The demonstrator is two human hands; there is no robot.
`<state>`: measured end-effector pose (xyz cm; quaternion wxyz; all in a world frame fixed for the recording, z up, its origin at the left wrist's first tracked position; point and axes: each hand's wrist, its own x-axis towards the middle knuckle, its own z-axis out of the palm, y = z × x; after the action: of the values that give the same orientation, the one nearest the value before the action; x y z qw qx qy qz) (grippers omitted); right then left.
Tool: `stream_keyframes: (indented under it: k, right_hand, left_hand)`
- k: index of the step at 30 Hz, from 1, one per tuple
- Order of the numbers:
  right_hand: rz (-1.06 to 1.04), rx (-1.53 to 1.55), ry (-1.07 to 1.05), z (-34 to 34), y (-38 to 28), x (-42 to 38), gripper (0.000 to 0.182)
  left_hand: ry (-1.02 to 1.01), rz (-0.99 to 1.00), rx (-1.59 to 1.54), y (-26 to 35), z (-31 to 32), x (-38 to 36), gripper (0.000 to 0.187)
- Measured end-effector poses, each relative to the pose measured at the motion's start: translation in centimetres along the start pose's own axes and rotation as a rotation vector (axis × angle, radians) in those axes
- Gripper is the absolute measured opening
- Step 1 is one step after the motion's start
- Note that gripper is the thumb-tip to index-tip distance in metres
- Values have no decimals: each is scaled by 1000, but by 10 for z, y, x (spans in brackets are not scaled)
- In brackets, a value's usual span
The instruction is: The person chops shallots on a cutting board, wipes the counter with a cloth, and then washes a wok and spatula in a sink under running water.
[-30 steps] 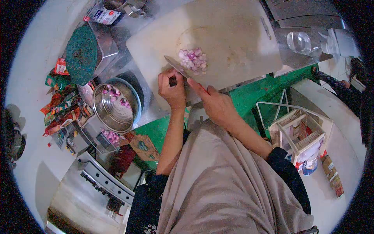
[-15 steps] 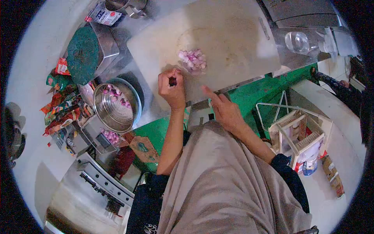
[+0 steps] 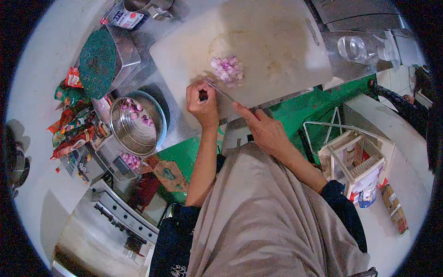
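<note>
Head view: knife [image 3: 220, 90] is held in right hand [image 3: 264, 129], blade pointing toward 10 o'clock; left hand [image 3: 202, 102] pinches a small piece.

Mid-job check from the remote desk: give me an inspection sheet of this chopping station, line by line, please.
Surface: white cutting board on a metal counter, stained, mostly bare.
Job's things: pile of chopped pink shallot near the board's front edge; knife just in front of it, blade thin in view.
Clutter: steel bowl holding a few shallots, lidded metal container, snack packets, clear glass.
Hands: left hand curled shut on a small dark item at the board edge; right hand grips the knife, forefinger extended along it.
Cables: nothing seen.
Surroundings: green cabinet front, white rack on the floor, another person's sleeve at far right.
</note>
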<state>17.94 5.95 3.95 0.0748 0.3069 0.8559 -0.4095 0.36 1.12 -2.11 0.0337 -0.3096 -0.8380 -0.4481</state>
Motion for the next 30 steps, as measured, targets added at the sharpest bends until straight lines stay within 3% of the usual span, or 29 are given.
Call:
stream_keyframes:
  k: [8, 17, 23, 30]
  right_hand:
    - [21, -94, -39, -6, -8, 2, 76]
    - [3, -104, -37, -2, -13, 20, 77]
    - [-7, -60, 30, 2, -13, 33, 79]
    - [81, -54, -65, 0, 0, 1, 70]
  left_hand:
    - [4, -12, 37, -2, 1, 0, 11]
    - [-4, -42, 23, 3, 0, 1, 9]
    - [7, 42, 44, -2, 1, 1, 11]
    - [16, 13, -28, 1, 1, 1, 9]
